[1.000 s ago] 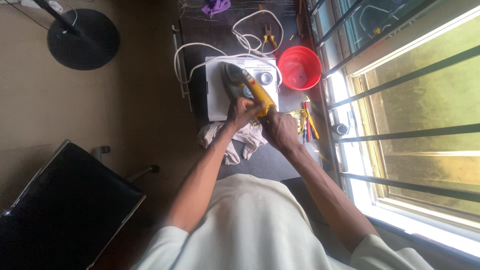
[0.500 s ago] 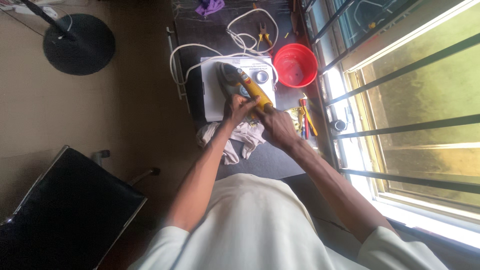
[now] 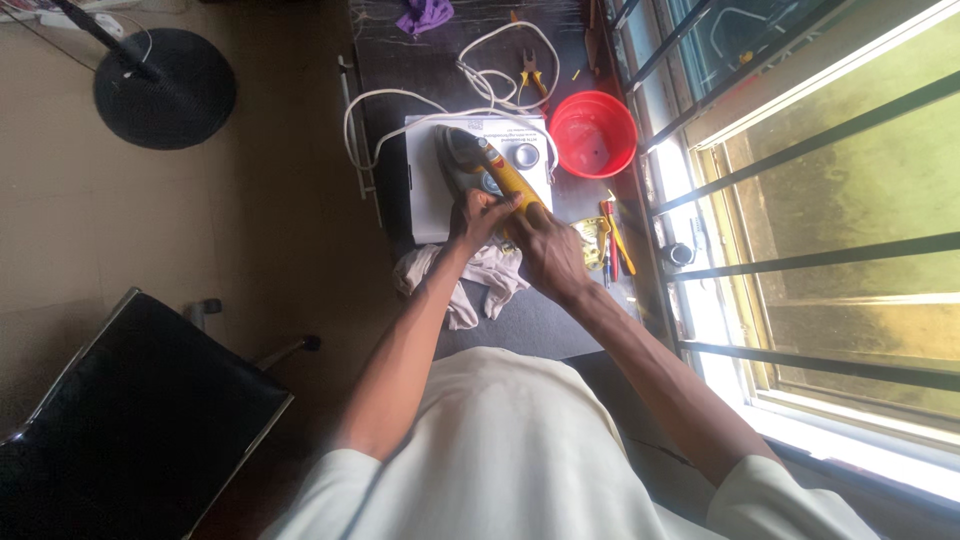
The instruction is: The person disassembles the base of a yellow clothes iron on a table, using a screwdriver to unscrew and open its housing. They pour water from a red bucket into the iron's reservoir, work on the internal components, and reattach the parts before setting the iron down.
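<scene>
Both hands hold the clothes iron (image 3: 480, 165) on the white box (image 3: 430, 190): your left hand (image 3: 478, 215) pinches its rear, your right hand (image 3: 548, 250) steadies the yellow handle. Tilt it and it could slide toward the red bowl (image 3: 593, 135) at 2 o'clock, snagging the white cord (image 3: 400, 100).

A dark narrow table (image 3: 400, 70) is carrying the lot: a white box (image 3: 425, 195) is sitting mid-table, a red bowl (image 3: 594, 134) is resting just beside it, white cable (image 3: 480, 75) is looping behind, pliers (image 3: 533, 68) are lying near the cable, and a pale rag (image 3: 470, 285) is drooping off the near edge.
</scene>
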